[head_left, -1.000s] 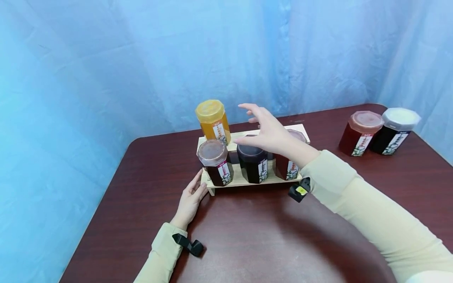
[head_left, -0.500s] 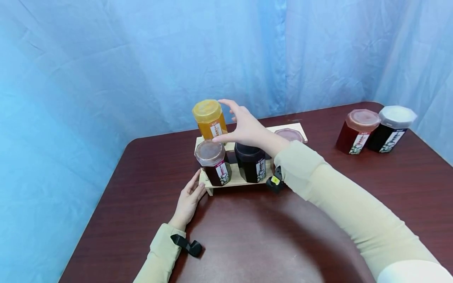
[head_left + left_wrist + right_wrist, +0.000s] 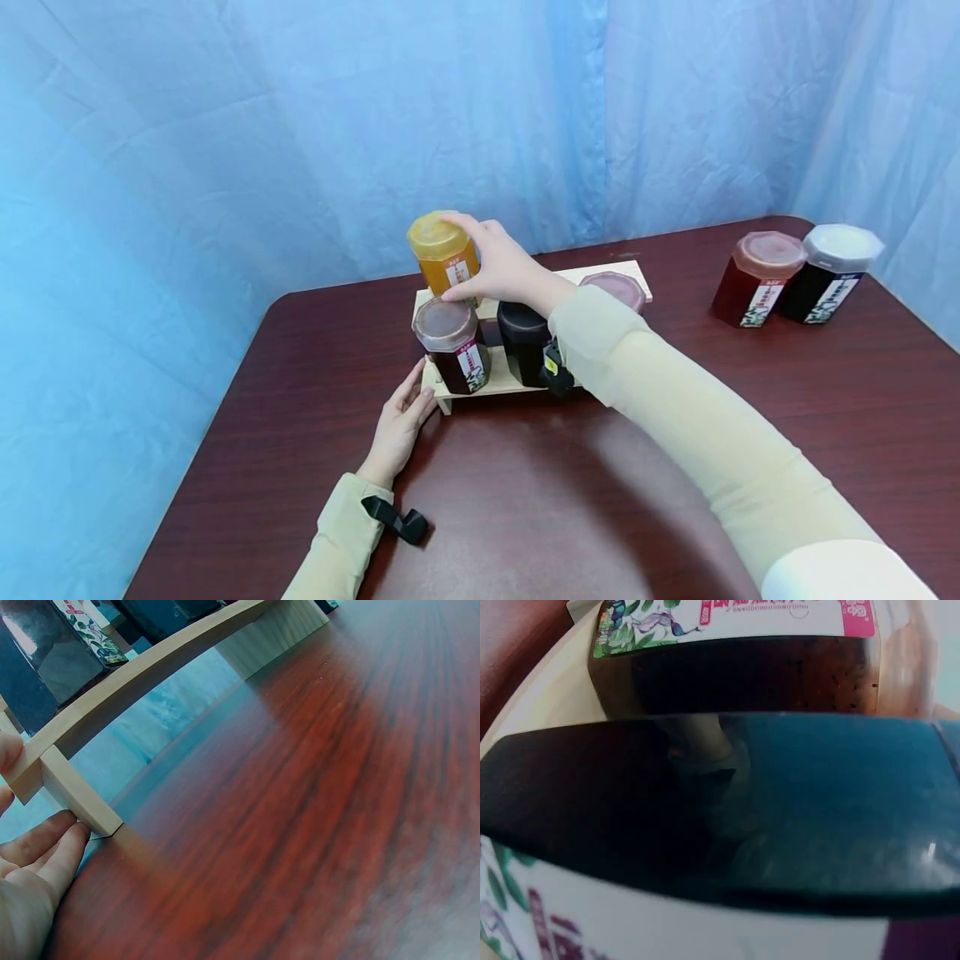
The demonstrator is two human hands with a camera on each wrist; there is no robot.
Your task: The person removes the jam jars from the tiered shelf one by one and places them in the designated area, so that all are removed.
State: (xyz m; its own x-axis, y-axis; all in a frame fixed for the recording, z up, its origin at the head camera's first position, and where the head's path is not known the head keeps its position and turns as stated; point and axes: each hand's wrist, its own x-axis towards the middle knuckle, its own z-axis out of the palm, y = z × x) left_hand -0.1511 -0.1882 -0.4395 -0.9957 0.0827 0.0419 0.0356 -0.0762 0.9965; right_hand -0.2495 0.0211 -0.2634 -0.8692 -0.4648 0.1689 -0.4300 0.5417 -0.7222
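On the upper step of a small wooden rack [image 3: 500, 367] stands an amber jar with a yellow lid [image 3: 437, 237]. My right hand [image 3: 502, 265] holds this jar from its right side, thumb at the front, fingers over the lid edge. My left hand [image 3: 397, 429] rests against the rack's left end; in the left wrist view its fingers [image 3: 64, 844] touch the rack's leg [image 3: 79, 791]. The lower step bears a dark jar with a clear lid [image 3: 450, 333], a black jar [image 3: 521, 350] and a third jar [image 3: 615, 287], mostly hidden by my right sleeve.
At the right of the dark red table [image 3: 300, 400] stand a red jar [image 3: 753, 283] and a black jar with a white lid [image 3: 832, 275], side by side. A blue curtain [image 3: 375, 125] hangs behind the table. Dark jar sides fill the right wrist view.
My right hand has moved left over the rack, from above the black jar to the amber jar, and closed in on it. My left hand keeps its place at the rack's end.
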